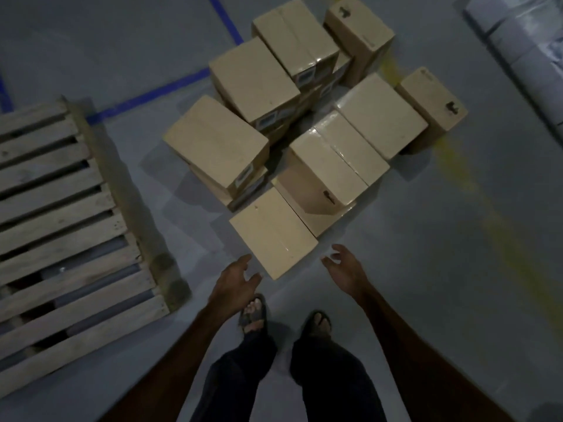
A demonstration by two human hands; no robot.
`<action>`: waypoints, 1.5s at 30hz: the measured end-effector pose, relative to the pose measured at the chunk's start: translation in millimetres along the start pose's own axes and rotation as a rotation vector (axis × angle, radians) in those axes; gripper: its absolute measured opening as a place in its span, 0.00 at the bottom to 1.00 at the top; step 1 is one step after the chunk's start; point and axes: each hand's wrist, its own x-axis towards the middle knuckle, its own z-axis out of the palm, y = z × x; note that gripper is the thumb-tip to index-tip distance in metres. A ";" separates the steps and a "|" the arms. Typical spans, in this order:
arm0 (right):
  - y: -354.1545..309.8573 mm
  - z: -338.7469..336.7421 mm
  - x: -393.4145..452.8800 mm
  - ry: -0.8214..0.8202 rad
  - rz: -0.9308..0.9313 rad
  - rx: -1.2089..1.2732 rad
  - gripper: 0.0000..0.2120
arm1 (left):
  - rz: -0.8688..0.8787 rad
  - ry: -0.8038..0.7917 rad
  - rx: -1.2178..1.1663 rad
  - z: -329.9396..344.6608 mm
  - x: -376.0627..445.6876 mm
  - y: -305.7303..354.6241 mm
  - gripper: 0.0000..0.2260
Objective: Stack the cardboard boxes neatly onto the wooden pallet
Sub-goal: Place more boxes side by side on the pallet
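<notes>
Several tan cardboard boxes lie in a loose pile (304, 117) on the grey floor ahead of me. The nearest box (272, 231) lies flat on the floor at the pile's front. My left hand (236, 278) reaches toward its near left corner, fingers spread, holding nothing. My right hand (345, 266) hovers just off the box's near right side, fingers relaxed and apart from the cardboard. The wooden pallet (61, 226) lies at the left with bare slats.
Blue floor tape (146, 97) runs behind the pallet and pile; a worn yellow line (457, 166) runs down the right. Pale wrapped goods (530, 47) sit at the far right. My sandalled feet (283, 319) stand just behind the nearest box.
</notes>
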 end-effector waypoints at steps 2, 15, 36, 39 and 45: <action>3.6 12.7 38.3 -0.012 -0.001 0.007 0.27 | -0.023 0.008 -0.016 7.5 36.6 -9.6 0.28; 113.6 88.2 271.9 -0.021 0.062 -0.221 0.21 | -0.277 0.142 -0.277 111.5 236.7 -122.1 0.28; 128.3 165.6 338.5 -0.124 -0.054 -0.087 0.08 | -0.245 0.244 -0.507 146.8 307.0 -192.6 0.27; 115.0 173.3 361.1 -0.141 -0.099 -0.061 0.15 | -0.158 0.247 -0.551 147.3 315.3 -197.2 0.32; 116.6 184.6 385.7 -0.153 -0.118 0.177 0.33 | -0.102 0.287 -0.711 159.4 335.9 -204.0 0.22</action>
